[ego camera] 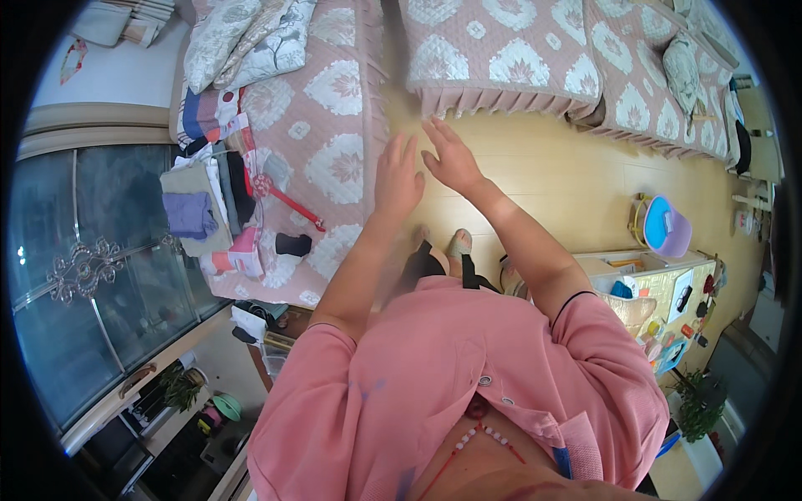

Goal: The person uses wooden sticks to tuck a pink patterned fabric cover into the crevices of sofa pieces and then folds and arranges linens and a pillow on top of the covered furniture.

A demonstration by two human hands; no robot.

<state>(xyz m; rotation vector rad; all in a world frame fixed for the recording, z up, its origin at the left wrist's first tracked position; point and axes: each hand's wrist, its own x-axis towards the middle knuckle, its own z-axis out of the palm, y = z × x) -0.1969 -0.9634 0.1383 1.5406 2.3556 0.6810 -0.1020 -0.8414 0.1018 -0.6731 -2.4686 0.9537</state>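
Both of my hands are raised in front of me over the wooden floor, apart from each other and empty. My left hand is beside the ruffled edge of a pink quilted bedcover, fingers apart. A short way to its right, my right hand reaches toward the hem of a second pink patterned cover. On the bed at the left lie a pile of folded clothes, a red stick-like object with a round end and a small black folded cloth.
Pillows rest at the bed's far end. A purple and blue plastic basin stands at the right, by a cabinet with small items on it. Glazed doors are at the left, and a potted plant is at lower right.
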